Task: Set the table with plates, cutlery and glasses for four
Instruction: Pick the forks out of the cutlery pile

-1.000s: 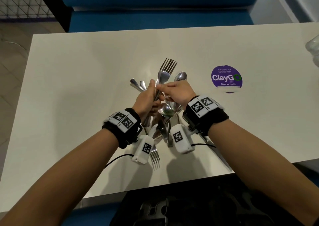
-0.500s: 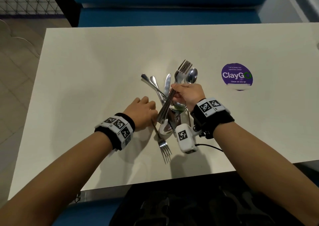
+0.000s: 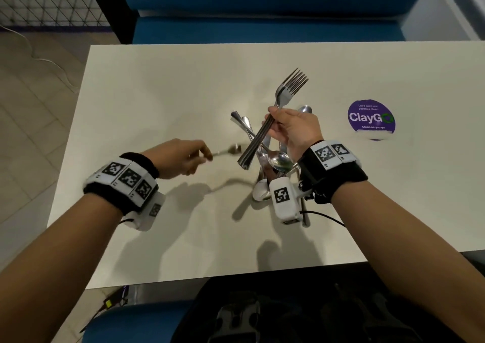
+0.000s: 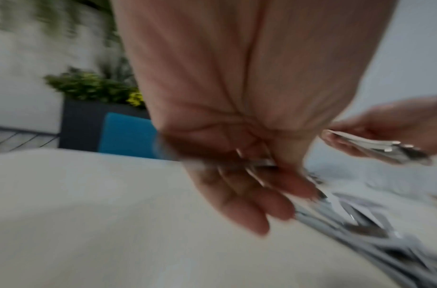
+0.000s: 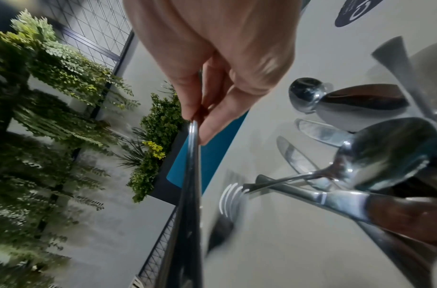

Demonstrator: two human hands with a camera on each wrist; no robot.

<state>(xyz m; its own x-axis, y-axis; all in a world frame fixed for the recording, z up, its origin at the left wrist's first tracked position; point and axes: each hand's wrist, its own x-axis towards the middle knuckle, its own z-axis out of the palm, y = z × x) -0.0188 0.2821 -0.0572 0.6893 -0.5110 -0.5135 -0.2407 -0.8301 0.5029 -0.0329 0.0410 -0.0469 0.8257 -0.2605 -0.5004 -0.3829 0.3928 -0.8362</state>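
Head view. Right hand (image 3: 294,130) is raised over the middle of the tabletop (image 3: 157,101), thumb and fingers pinched on the stems of a bunch of forks (image 3: 273,117). Long axis of the bunch runs diagonally: tines point toward the far edge and slightly right, handle ends toward the near edge and left, clear of the surface. Directly under that hand lies the cutlery pile (image 3: 265,169): spoons, knives and more handles crossed over one another, near the centre of the tabletop, a little toward the near edge. Left hand (image 3: 181,159) is held left of the pile, fingers curled on the handle of a single fork (image 3: 227,151). This fork is motion-blurred; its axis lies roughly parallel to the near edge, head end toward the pile. Whether it touches the tabletop cannot be told. A round purple ClayGo sticker (image 3: 371,118) sits toward the right edge, well apart from the pile.

Left wrist view. Heavily blurred. Left-hand fingers (image 4: 247,210) are bent around a thin metal stem; grip closed on it. Grey cutlery lies at lower right on the tabletop. The right hand shows at right, holding metal handles.

Right wrist view. Thumb and fingers (image 5: 212,120) clamp stacked fork stems, which run down out of frame. Below: spoon bowls, two knife blades, and blurred tines at centre.
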